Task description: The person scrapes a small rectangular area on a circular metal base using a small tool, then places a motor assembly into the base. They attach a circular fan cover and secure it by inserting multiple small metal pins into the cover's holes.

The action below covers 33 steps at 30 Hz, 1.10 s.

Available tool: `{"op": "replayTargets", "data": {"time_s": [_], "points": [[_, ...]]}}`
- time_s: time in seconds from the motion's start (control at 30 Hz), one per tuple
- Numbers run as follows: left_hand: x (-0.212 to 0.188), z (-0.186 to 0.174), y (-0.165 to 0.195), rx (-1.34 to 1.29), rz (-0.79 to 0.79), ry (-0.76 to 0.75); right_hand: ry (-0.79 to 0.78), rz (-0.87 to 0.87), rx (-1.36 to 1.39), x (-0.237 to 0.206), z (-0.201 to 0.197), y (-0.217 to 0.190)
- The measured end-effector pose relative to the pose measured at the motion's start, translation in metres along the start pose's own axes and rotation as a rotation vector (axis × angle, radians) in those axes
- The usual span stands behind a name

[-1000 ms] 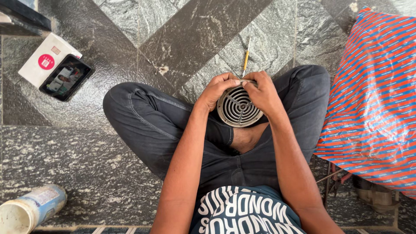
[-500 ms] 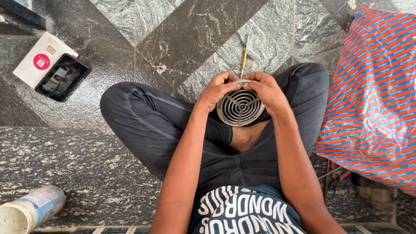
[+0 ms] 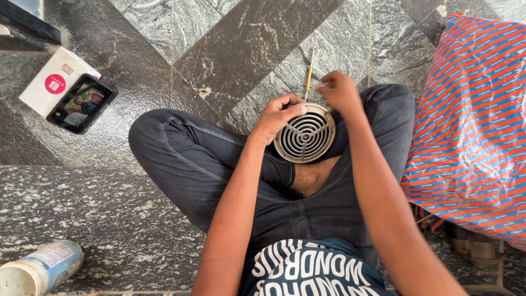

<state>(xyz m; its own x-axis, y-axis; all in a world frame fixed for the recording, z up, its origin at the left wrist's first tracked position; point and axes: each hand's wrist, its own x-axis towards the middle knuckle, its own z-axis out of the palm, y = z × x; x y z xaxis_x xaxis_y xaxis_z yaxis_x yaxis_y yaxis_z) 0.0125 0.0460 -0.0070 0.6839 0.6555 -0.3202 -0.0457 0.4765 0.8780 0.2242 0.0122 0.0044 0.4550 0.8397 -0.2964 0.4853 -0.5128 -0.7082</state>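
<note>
I sit cross-legged on a grey stone floor. My left hand (image 3: 278, 116) grips the upper left rim of a round metal grille (image 3: 304, 137) with concentric slots, held over my lap. My right hand (image 3: 341, 92) is lifted off the grille, just above its upper right edge, with fingers closed; it looks to pinch something small and thin, too blurred to identify. A yellow-handled screwdriver (image 3: 309, 78) lies on the floor just beyond the grille, close to my right hand.
A phone (image 3: 81, 103) rests on a white box (image 3: 50, 82) at the upper left. A plastic jar (image 3: 37, 269) lies at the lower left. A red-and-blue striped bag (image 3: 471, 126) fills the right side, with metal parts (image 3: 471, 246) under it.
My right hand has let go of the grille and moved up and to the right. My left hand still holds the grille.
</note>
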Motion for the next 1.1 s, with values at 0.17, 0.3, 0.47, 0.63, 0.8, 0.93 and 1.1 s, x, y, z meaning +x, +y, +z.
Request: {"op": "replayTargets", "data": {"time_s": [0.17,0.3,0.47,0.63,0.8,0.93,1.1], "points": [[0.003,-0.004,-0.01,-0.008,0.035,0.026,-0.124,-0.082,-0.615,0.026,0.037,0.004],[0.003,-0.006,-0.012,-0.072,0.019,0.014,-0.092,0.066,-0.445,0.024,0.034,0.004],[0.005,-0.004,-0.01,-0.033,-0.004,0.024,-0.035,0.211,0.335,0.015,0.011,-0.001],[0.009,-0.003,-0.01,0.034,-0.014,0.066,-0.066,0.183,0.727,0.001,-0.017,0.007],[0.012,-0.005,-0.013,-0.02,-0.016,0.045,-0.197,0.016,1.215,-0.053,-0.048,-0.002],[0.016,-0.007,-0.018,0.008,0.007,0.04,-0.135,0.084,1.308,-0.082,-0.063,-0.025],[0.021,-0.017,-0.027,0.065,0.05,0.067,-0.147,-0.134,1.361,-0.069,-0.058,-0.032]]}}
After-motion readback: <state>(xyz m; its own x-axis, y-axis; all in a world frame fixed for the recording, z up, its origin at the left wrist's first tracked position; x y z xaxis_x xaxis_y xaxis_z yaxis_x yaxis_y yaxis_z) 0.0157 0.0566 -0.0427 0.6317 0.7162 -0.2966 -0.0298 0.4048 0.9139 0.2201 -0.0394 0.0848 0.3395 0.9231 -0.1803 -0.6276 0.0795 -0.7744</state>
